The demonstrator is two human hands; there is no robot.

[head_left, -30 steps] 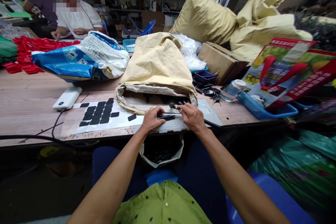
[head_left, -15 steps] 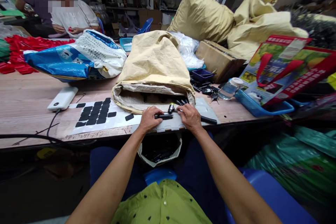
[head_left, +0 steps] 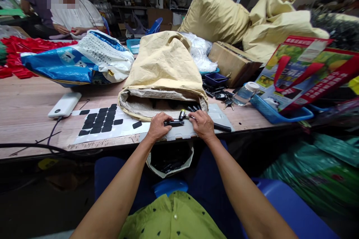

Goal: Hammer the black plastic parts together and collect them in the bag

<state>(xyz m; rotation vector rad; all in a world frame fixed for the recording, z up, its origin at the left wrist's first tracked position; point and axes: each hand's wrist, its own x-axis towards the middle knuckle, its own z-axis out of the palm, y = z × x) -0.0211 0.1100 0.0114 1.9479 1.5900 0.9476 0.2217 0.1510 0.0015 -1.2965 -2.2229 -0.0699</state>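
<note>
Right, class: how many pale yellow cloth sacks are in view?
3 visible: an open pale yellow cloth sack lying beyond the left hand, a bulging pale yellow sack behind it to the right, and a crumpled pale yellow sack farther right. More may be hidden.

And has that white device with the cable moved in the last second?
No: the white device sits the same against the black-patched sheet; the view itself shifted.

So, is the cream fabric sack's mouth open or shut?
Open: the cream fabric sack gapes toward the left hand and right hand, showing its pale lining and a dark interior.
</note>
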